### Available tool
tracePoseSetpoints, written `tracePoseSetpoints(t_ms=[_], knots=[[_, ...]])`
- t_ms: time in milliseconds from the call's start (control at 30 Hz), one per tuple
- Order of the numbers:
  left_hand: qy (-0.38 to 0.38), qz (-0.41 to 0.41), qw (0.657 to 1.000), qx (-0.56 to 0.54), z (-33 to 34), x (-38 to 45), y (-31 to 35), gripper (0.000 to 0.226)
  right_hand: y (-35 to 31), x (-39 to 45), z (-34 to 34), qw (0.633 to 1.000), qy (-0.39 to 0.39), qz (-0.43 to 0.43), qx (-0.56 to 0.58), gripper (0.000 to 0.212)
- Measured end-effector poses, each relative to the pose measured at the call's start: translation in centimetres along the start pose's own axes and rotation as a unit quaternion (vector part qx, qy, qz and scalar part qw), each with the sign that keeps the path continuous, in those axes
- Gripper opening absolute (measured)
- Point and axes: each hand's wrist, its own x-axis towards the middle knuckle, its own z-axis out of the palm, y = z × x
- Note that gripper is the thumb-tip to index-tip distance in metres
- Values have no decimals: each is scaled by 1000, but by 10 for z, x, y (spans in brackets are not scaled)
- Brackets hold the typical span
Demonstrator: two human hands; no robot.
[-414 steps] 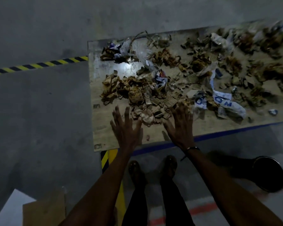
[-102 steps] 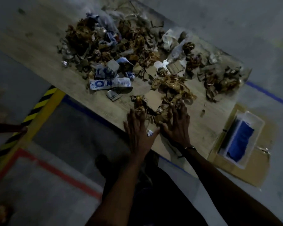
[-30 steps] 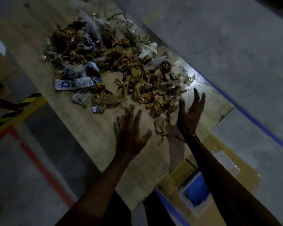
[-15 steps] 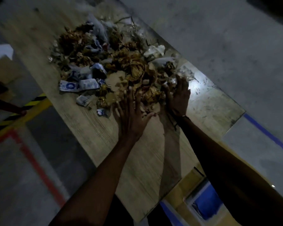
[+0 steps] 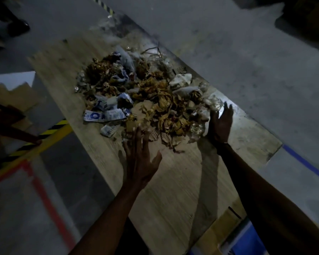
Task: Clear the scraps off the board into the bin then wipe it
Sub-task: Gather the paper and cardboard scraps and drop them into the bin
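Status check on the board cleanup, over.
Left hand open at the pile's near edge, right hand open at its right side. Scraps heaped mid-board, none cleared yet. Bin not in view. Nothing blocking the hands.

The board (image 5: pixel 169 190) under both hands is pale tan with a fine wood grain. Between and beyond the hands, the scraps (image 5: pixel 155 100) are mostly brown and ochre, mixed with white pieces, some printed in blue. Left of the left hand (image 5: pixel 140 162), the grey floor (image 5: pixel 26 208) carries yellow-and-black hazard tape (image 5: pixel 50 132) and a red line (image 5: pixel 50 205); right of the right hand (image 5: pixel 220 124) runs a blue line (image 5: pixel 306 162).
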Motion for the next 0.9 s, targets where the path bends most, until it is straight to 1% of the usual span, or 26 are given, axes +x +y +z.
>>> tracePoseSetpoints(t_ms=[67,133,200,267,333,400,433,533,600,667,733,800,867,900], knots=[[10,-5,1000,-4,1,10,-6,86,-11,-2,33,997,-60,-35,-12,86],[8,-7,1000,5,-1,20,-13,86,-28,-17,61,995,-81,-48,29,92],[4,0,1000,-1,-5,30,-20,84,-37,-31,73,996,-49,-41,65,83],[15,21,1000,0,-14,42,-30,83,-37,-40,70,996,18,-14,83,75],[30,36,999,-5,-23,54,-43,81,-29,-51,58,994,71,14,88,76],[34,33,999,-7,-31,66,-59,80,-20,-65,52,991,106,23,76,81],[27,30,999,-6,-36,71,-67,81,-18,-74,52,990,116,24,72,82],[0,46,999,-25,-41,83,-94,79,-20,-92,74,991,121,19,46,72],[-13,73,996,-50,-45,90,-112,75,-31,-98,103,993,113,-2,30,73],[-9,87,994,-66,-51,96,-129,72,-47,-101,124,992,120,1,36,76],[5,83,992,-93,-62,106,-151,70,-62,-103,129,988,144,33,51,75],[21,76,991,-109,-73,116,-175,69,-67,-109,121,982,176,59,40,65],[30,27,990,-132,-80,124,-194,73,-63,-123,115,975,199,86,49,55],[27,-12,989,-144,-82,128,-201,79,-62,-130,116,973,200,98,53,56]])
